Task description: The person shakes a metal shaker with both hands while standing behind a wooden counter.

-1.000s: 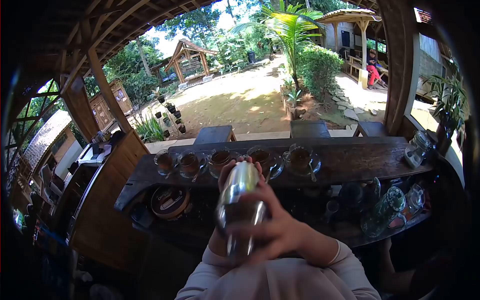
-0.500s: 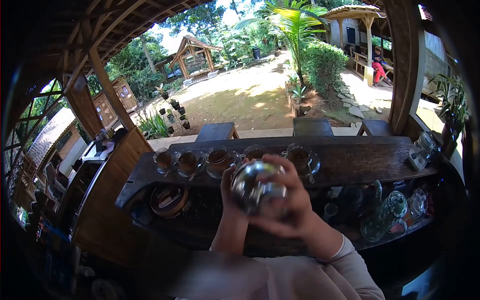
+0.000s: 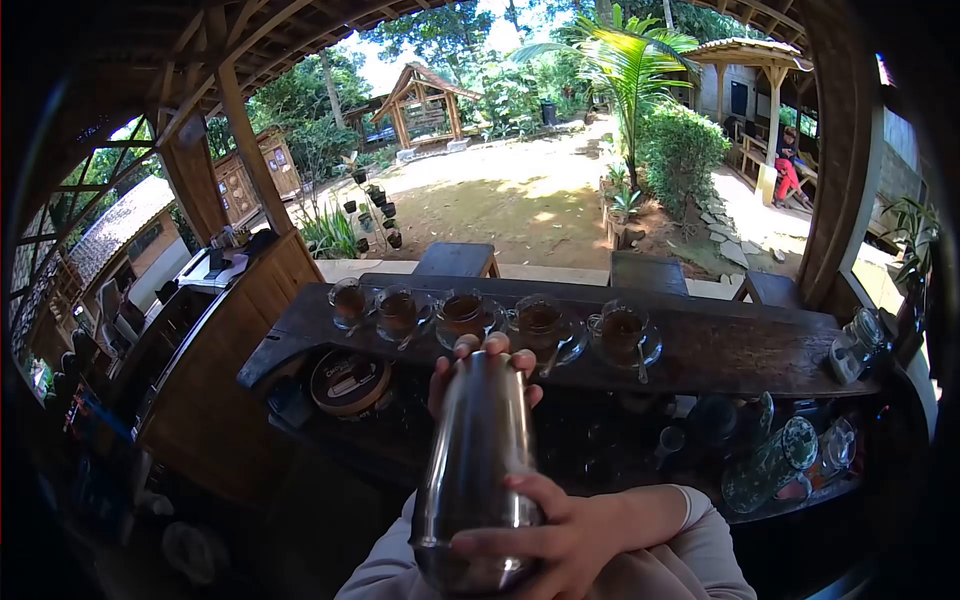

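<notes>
A shiny metal shaker (image 3: 478,460) is held between both hands in front of the body, its narrow end toward the counter and its wide end toward me. My left hand (image 3: 490,350) wraps the narrow end from behind, with its fingertips showing over the end. My right hand (image 3: 555,535) grips the wide end, fingers spread across the metal. Beyond the shaker, several glass cups of brown drink, such as this one (image 3: 540,318), stand on saucers with spoons along the wooden counter (image 3: 740,345). Most of my left palm is hidden behind the shaker.
At the counter's right end stands a glass jar (image 3: 858,345). On the lower shelf are a round box (image 3: 350,380), a green speckled pitcher (image 3: 770,465) and other glassware. Stools (image 3: 455,260) stand beyond the counter. A person (image 3: 788,170) sits far off at the right.
The shaker has swung from end-on to lengthwise, its wide end now lower and nearer my body. My right hand has moved down with it. The view has shifted slightly left.
</notes>
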`<action>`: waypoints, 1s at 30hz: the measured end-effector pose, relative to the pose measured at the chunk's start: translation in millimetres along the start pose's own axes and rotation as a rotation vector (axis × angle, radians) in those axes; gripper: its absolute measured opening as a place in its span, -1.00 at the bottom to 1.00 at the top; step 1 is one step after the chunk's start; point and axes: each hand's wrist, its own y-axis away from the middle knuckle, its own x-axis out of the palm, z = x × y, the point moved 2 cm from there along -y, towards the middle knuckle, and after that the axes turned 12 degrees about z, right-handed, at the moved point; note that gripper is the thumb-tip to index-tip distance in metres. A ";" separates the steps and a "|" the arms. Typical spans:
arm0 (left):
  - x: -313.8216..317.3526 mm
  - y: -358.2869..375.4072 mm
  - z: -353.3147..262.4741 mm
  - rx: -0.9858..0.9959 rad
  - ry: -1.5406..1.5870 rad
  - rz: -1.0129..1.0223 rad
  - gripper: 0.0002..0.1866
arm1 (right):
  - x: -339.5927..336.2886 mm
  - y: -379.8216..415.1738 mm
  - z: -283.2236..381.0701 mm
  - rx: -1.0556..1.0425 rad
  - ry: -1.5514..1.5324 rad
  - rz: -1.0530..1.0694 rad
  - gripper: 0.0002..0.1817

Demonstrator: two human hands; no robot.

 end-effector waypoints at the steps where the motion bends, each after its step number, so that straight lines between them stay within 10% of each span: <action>1: 3.3 -3.2 -2.5 0.034 -0.059 0.119 -0.75 | 8.1 3.1 -0.8 -0.073 0.066 0.044 -0.66; 3: -38.3 7.7 -26.8 0.024 -0.127 -0.420 -0.73 | 13.1 8.8 -44.6 0.035 0.051 -0.158 -0.66; 5: -93.2 53.6 -29.1 0.013 0.118 -0.310 -0.74 | 21.8 26.2 -88.3 0.518 -0.047 -0.332 -0.66; 7: -97.1 37.2 -33.0 -0.008 -0.272 -0.313 -0.71 | 7.8 16.1 -68.3 0.413 -0.018 -0.206 -0.65; 9: -39.4 8.3 -13.3 -0.078 0.099 -0.258 -0.68 | 11.1 -5.5 -34.7 0.070 0.129 -0.134 -0.72; 11: -2.3 -8.0 -6.9 -0.026 -0.021 0.392 -0.67 | 17.4 -9.8 1.1 -0.110 0.199 0.152 -0.71; 13: -3.0 -9.8 -18.7 -0.056 -0.096 0.225 -0.70 | 10.5 -7.5 -7.3 -0.007 -0.007 0.068 -0.74; 16: -58.9 18.1 -33.2 0.106 -0.118 -0.600 -0.69 | 18.5 12.7 -79.2 0.215 -0.070 -0.273 -0.53; 17: -81.6 43.7 -41.3 -0.130 0.030 -0.299 -0.68 | 22.7 23.3 -93.5 0.418 -0.178 -0.400 -0.44; 19: -37.3 34.1 -17.9 0.234 -0.526 -0.582 -0.73 | 6.9 15.2 -70.9 0.204 -0.048 -0.151 -0.57; 20: -37.4 24.3 -23.6 0.001 -0.011 -0.247 -0.74 | 11.5 1.5 -45.3 0.001 0.023 -0.157 -0.72; 21: -10.6 18.1 -14.8 0.059 -0.042 -0.056 -0.71 | 12.6 -4.3 -12.6 0.161 -0.184 0.041 -0.77; 23: 20.5 5.4 -9.9 0.101 -0.232 0.316 -0.69 | 20.3 -2.9 0.0 -0.156 0.134 0.109 -0.78; 27: -50.7 45.4 -15.9 0.349 -0.486 -0.573 -0.63 | 18.0 10.8 -69.3 0.284 -0.014 -0.155 -0.57; 28: -72.5 47.1 -23.6 0.063 -0.118 -0.145 -0.67 | 21.8 17.2 -81.1 0.453 -0.173 -0.342 -0.61; 30: -79.9 63.3 -32.8 0.044 -0.167 -0.546 -0.72 | 21.8 17.9 -68.6 0.476 -0.176 -0.305 -0.64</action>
